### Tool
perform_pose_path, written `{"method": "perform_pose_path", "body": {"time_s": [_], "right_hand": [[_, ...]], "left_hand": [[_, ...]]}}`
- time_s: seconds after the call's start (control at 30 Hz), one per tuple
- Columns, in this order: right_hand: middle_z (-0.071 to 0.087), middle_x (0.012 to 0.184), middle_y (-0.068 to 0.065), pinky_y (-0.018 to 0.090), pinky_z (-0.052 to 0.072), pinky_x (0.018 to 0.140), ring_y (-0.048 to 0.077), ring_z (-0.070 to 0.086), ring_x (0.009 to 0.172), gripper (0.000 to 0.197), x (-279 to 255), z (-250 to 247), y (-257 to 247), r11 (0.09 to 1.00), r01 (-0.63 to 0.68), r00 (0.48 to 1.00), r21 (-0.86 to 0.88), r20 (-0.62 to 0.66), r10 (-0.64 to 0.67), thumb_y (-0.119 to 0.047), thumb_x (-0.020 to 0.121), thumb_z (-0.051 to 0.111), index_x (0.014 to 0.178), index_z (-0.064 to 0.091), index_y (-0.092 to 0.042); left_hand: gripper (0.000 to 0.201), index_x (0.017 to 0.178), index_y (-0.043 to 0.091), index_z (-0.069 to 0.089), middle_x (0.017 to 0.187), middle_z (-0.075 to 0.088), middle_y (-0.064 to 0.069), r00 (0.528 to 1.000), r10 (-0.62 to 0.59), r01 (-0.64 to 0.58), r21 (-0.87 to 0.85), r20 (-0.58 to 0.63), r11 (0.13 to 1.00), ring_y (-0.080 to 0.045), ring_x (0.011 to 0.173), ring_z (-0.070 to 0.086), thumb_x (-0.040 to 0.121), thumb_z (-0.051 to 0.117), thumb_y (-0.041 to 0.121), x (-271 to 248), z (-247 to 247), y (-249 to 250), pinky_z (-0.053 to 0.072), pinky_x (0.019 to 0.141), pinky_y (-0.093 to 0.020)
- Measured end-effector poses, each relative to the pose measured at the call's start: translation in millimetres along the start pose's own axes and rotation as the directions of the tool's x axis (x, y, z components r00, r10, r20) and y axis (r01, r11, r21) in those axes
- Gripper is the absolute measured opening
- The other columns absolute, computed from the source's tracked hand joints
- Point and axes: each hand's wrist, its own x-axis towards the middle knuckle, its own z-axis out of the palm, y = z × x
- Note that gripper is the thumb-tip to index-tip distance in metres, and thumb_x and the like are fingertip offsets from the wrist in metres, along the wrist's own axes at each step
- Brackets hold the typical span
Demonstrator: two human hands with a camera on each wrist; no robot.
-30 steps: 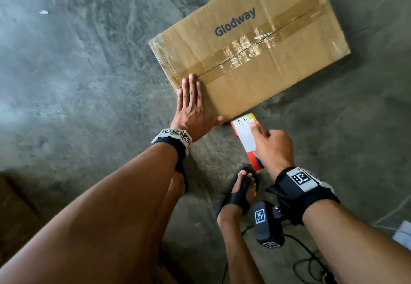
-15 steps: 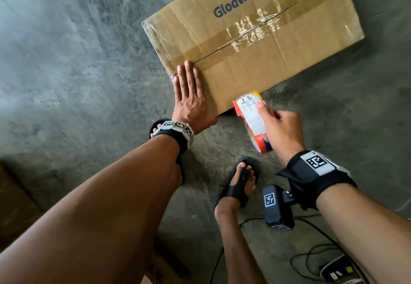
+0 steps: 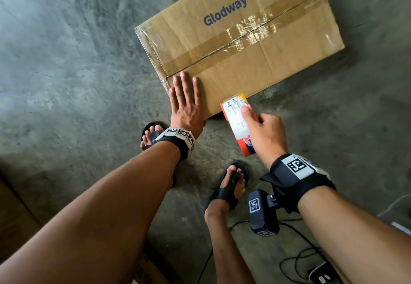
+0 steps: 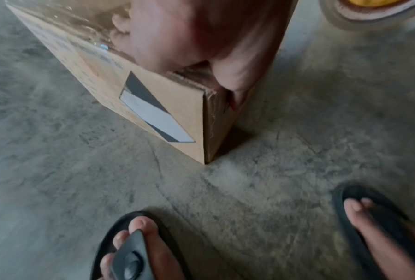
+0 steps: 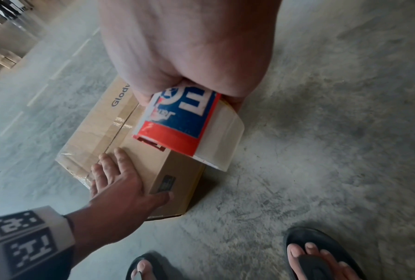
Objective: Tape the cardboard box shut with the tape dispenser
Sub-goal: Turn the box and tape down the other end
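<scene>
A brown cardboard box [image 3: 242, 45] printed "Glodway" lies on the concrete floor, its top seam covered by old brown tape. My left hand [image 3: 185, 101] lies flat on the box's near left corner, fingers straight, thumb down the near side [image 5: 164, 197]. My right hand [image 3: 262, 130] grips a red, white and blue tape dispenser [image 3: 239, 123] with a roll of clear tape [image 5: 222, 140]. The dispenser hovers at the box's near edge, just right of my left hand. In the left wrist view the box corner [image 4: 177, 117] and my palm [image 4: 201, 34] show.
My two feet in black sandals [image 3: 231, 185] stand on the floor close to the box's near side. Black cables and a small device [image 3: 320, 277] lie at the lower right. More cardboard [image 3: 13, 217] sits at the left edge. Bare concrete surrounds the box.
My right hand has carried the tape dispenser up from the floor toward the box's near edge. My left hand stays flat on the same corner. The view has shifted.
</scene>
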Motion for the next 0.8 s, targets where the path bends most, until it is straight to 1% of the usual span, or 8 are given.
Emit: {"method": "perform_pose_path", "body": {"time_s": [0.07,0.17,0.27,0.37,0.5,0.63,0.73,0.8], "right_hand": [[0.065,0.061,0.005,0.032,0.044,0.051,0.023,0.061,0.059,0.061,-0.6,-6.4,-6.7,1.000,0.003,1.000,-0.031,0.020,-0.002,-0.061,0.087,0.059,0.062,0.059,-0.004],[0.067,0.065,0.002,0.030,0.046,0.051,0.018,0.064,0.060,0.057,-3.3,-18.9,-16.9,0.999,0.028,0.997,-0.038,0.068,-0.025,-0.061,0.084,0.063,0.064,0.060,-0.008],[0.069,0.067,0.002,0.038,0.054,0.059,0.022,0.067,0.065,0.053,-6.4,-27.9,-26.2,0.998,0.056,0.994,-0.026,0.097,-0.053,-0.060,0.080,0.069,0.067,0.062,-0.009],[0.063,0.061,-0.003,0.033,0.045,0.052,0.021,0.062,0.061,0.050,-13.7,-39.3,-43.4,0.992,0.110,0.990,-0.068,0.095,-0.104,-0.056,0.080,0.072,0.062,0.056,-0.012],[0.059,0.062,-0.006,0.029,0.039,0.049,0.019,0.057,0.059,0.043,-18.4,-41.6,-65.5,0.969,0.171,0.982,-0.180,0.117,-0.152,-0.049,0.080,0.074,0.062,0.051,-0.017],[0.066,0.074,0.002,0.036,0.051,0.059,0.027,0.063,0.069,0.032,-14.7,-32.6,-88.4,0.935,0.235,0.969,-0.266,0.143,-0.203,-0.041,0.078,0.073,0.072,0.056,-0.014],[0.065,0.078,0.004,0.029,0.035,0.056,0.026,0.056,0.068,0.028,-13.8,-33.0,-109.9,0.892,0.286,0.957,-0.350,0.160,-0.244,-0.036,0.084,0.070,0.074,0.054,-0.015],[0.065,0.084,0.007,0.027,0.033,0.057,0.027,0.056,0.071,0.023,-13.4,-36.4,-124.5,0.867,0.308,0.950,-0.391,0.173,-0.260,-0.033,0.087,0.069,0.079,0.056,-0.015]], "left_hand": [[0.128,0.154,0.004,-0.014,0.160,-0.015,-0.028,0.998,-0.039,0.040,-0.030,0.044,0.999,-0.047,0.148,-0.014,0.073,0.080,0.035,0.6,-4.9,3.9,-0.004,0.121,-0.056],[0.144,0.153,0.006,-0.021,0.158,-0.026,-0.025,0.987,-0.029,0.036,-0.039,0.160,0.999,-0.045,0.146,-0.023,0.065,0.087,0.045,3.3,-17.6,0.4,-0.011,0.117,-0.053],[0.143,0.155,0.011,-0.017,0.160,-0.026,-0.020,0.963,0.016,0.002,-0.067,0.270,0.998,-0.040,0.148,-0.020,0.064,0.086,0.050,5.9,-44.9,-9.5,-0.001,0.121,-0.052],[0.110,0.157,0.014,0.007,0.166,0.006,-0.012,0.958,0.029,0.034,-0.212,0.285,0.977,-0.033,0.151,0.014,0.079,0.074,0.050,11.7,-85.1,-21.4,0.021,0.120,-0.048],[0.064,0.145,0.018,0.043,0.134,0.061,-0.008,0.967,-0.034,0.156,-0.486,0.251,0.860,-0.029,0.122,0.058,0.093,0.058,0.051,12.5,-124.2,-33.6,0.045,0.100,-0.035],[0.040,0.121,0.018,0.065,0.101,0.067,-0.001,0.962,-0.155,0.263,-0.615,0.223,0.744,-0.023,0.095,0.063,0.095,0.056,0.047,-7.9,-150.4,-49.4,0.041,0.077,-0.025],[0.032,0.110,0.019,0.069,0.093,0.070,-0.001,0.949,-0.131,0.292,-0.647,0.286,0.704,-0.021,0.089,0.066,0.095,0.058,0.045,-45.8,-142.2,-69.1,0.049,0.077,-0.029],[0.027,0.106,0.019,0.071,0.093,0.072,-0.003,0.929,-0.115,0.330,-0.647,0.351,0.688,-0.021,0.088,0.068,0.095,0.059,0.041,-81.3,-124.6,-83.6,0.053,0.078,-0.032]]}}
